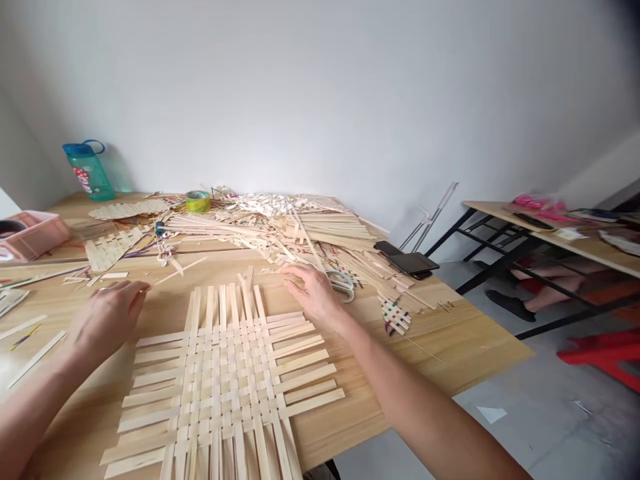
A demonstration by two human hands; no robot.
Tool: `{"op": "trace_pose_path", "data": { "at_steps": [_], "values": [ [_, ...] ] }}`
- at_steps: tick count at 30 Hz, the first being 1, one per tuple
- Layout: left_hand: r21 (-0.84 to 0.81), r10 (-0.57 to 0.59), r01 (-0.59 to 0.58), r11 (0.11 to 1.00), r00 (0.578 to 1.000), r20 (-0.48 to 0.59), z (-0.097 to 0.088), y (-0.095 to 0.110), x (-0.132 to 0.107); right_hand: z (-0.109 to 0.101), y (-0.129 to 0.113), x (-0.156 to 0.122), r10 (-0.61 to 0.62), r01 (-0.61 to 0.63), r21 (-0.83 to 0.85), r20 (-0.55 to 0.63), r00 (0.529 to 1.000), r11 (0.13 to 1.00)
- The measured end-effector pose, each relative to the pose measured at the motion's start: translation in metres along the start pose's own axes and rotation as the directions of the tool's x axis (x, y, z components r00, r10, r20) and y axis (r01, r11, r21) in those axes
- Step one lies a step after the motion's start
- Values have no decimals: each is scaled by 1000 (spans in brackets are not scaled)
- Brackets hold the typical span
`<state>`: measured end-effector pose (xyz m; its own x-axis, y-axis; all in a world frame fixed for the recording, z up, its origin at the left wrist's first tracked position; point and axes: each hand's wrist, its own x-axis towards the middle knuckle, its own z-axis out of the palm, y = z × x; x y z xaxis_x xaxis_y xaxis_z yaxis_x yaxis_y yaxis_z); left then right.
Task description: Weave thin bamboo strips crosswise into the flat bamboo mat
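A woven mat of pale wood strips (225, 373) lies flat on the table in front of me, its loose strip ends sticking out on all sides. My left hand (107, 317) is near the mat's far left corner, fingers bent toward the right and thumb a little apart; I see nothing in it. Past the mat's far right corner is my right hand (313, 290), its fingers reaching left with the thumb apart, and it holds nothing visible. Scissors with pale handles (343, 285) lie just beyond the right wrist, partly hidden by it.
Bundled wood strips (330, 230) and shavings are heaped along the back. A teal bottle (90, 173), a pink basket (37, 235) and yellow-green tape (197, 201) stand at the left and back. A black phone (413, 263) lies at right. Another person's legs (535, 297) show under the neighbouring table.
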<state>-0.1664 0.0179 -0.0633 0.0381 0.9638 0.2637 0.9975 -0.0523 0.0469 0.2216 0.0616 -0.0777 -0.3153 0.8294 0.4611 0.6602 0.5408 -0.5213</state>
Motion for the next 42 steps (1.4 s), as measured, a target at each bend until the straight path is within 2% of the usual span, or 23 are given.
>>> {"op": "trace_pose_path", "data": {
  "at_steps": [2, 5, 8, 11, 16, 20, 22, 23, 24, 27, 29, 31, 33, 35, 37, 40, 42],
  "values": [
    [27, -25, 27, 999, 998, -55, 0, -6, 2, -9, 11, 7, 56, -60, -54, -65, 996, 997],
    [30, 3, 1, 1000, 991, -132, 3, -5, 3, -23, 31, 14, 179, -202, -119, -177, 968, 972],
    [-39, 43, -49, 998, 988, -146, 7, 1, 1, -31, 49, 14, 321, -364, -143, -256, 912, 921],
    [-124, 79, -96, 988, 988, -136, 11, 5, 0, -31, 61, 12, 426, -470, -139, -262, 866, 872],
    [-217, 77, -105, 970, 988, -132, 17, 3, 1, -28, 67, 11, 472, -501, -50, -265, 841, 864],
    [-302, 39, -86, 949, 986, -160, 10, 8, 0, -33, 60, 13, 452, -444, 97, -293, 842, 891],
    [-414, -10, -63, 908, 985, -172, 1, 15, -3, -34, 49, 13, 407, -369, 187, -249, 879, 910],
    [-507, -38, -50, 860, 986, -162, -3, 19, -5, -34, 41, 12, 372, -324, 234, -206, 905, 917],
    [-615, -70, -32, 788, 987, -141, -8, 23, -6, -33, 32, 11, 330, -280, 280, -150, 932, 918],
    [-702, -103, 13, 712, 991, -86, -14, 29, -8, -27, 2, 4, 167, -179, 396, 64, 984, 900],
    [-779, -85, 24, 627, 996, -38, -14, 30, -7, -23, -16, -2, 62, -147, 441, 202, 977, 885],
    [-867, -73, 42, 497, 997, 7, -15, 29, -7, -20, -30, -7, -20, -127, 453, 306, 952, 882],
    [-923, -58, 74, 379, 997, 56, -18, 28, -6, -20, -37, -11, -66, -115, 439, 377, 924, 891],
    [-944, -39, 114, 311, 993, 107, -24, 25, -7, -19, -38, -13, -76, -115, 408, 424, 902, 906],
    [-936, 13, 155, 315, 986, 168, -29, 23, -8, -18, -36, -13, -56, -126, 370, 445, 894, 921],
    [-894, 92, 169, 415, 970, 226, -30, 22, -9, -15, -32, -13, -24, -138, 327, 447, 894, 935],
    [-864, 116, 134, 486, 970, 216, -25, 24, -9, -13, -33, -13, -26, -129, 314, 445, 895, 940]
  ]
}}
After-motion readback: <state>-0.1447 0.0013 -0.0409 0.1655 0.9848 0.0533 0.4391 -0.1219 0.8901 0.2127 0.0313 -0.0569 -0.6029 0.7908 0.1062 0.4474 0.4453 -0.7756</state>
